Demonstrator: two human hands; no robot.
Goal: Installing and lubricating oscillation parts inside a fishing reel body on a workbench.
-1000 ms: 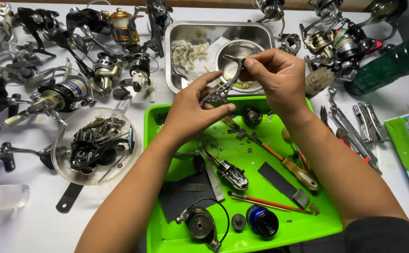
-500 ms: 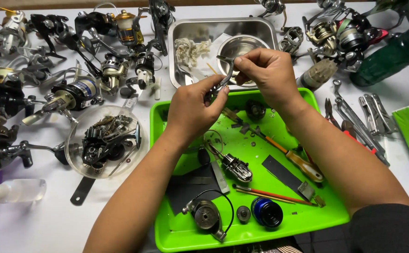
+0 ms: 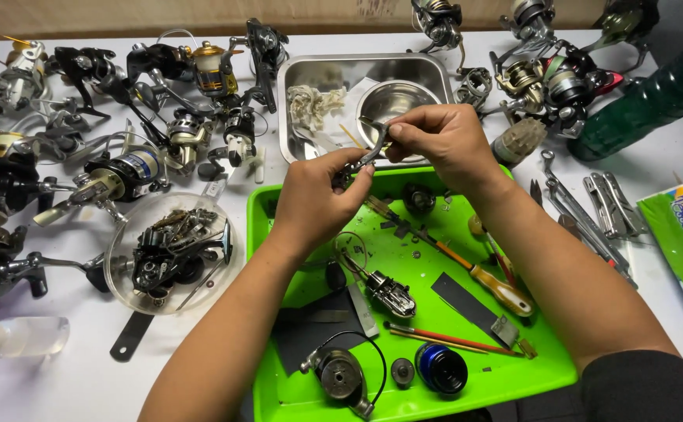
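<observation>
Above the far edge of the green tray (image 3: 279,234), left hand (image 3: 314,199) and right hand (image 3: 439,141) both pinch a small metal reel part (image 3: 366,152), its long axis slanting up toward the right hand.

A white table (image 3: 84,383) stands against a wooden wall (image 3: 162,16), evenly lit.

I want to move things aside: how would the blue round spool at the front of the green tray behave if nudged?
The blue spool looks round and rigid, so it would probably slide or roll rather than bend. It lies on the smooth green tray, whose raised rim would likely stop it.
</observation>
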